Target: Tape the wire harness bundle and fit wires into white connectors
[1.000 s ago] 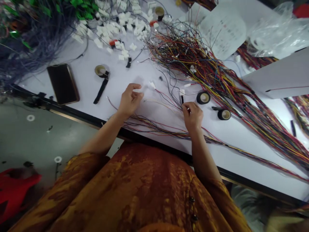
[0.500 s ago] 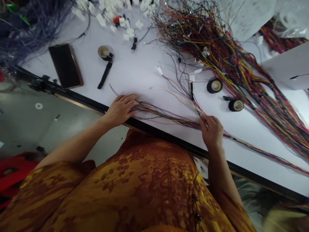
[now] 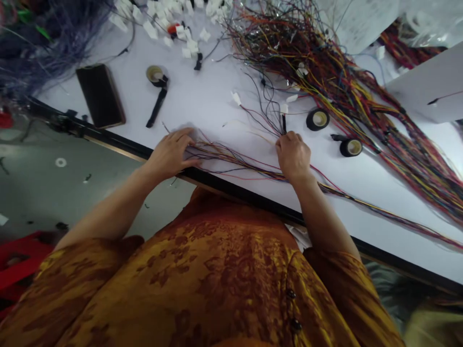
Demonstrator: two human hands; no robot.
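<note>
A long bundle of thin coloured wires (image 3: 249,166) runs along the near side of the white table. At its left end my left hand (image 3: 171,152) lies over the loose wire ends, thumb and fingers apart. My right hand (image 3: 293,155) is closed around a branch of wires, just below a short black taped piece (image 3: 284,124). Dark and red wires fan out past those fingers, one tipped with a white connector (image 3: 236,99). The fingertips of my right hand are partly hidden. Beyond my right wrist the wire bundle continues to the right.
Two black tape rolls (image 3: 318,119) lie right of my right hand. A third tape roll (image 3: 155,75), its end pulled out, lies near a phone (image 3: 100,95). Behind are a large heap of coloured wires (image 3: 289,53) and white connectors (image 3: 190,46). The dark table edge (image 3: 231,190) runs before me.
My right hand has moved left and away from my body, up to the black taped piece. My left hand has shifted slightly left and its fingers have spread; the wire ends lie looser.
</note>
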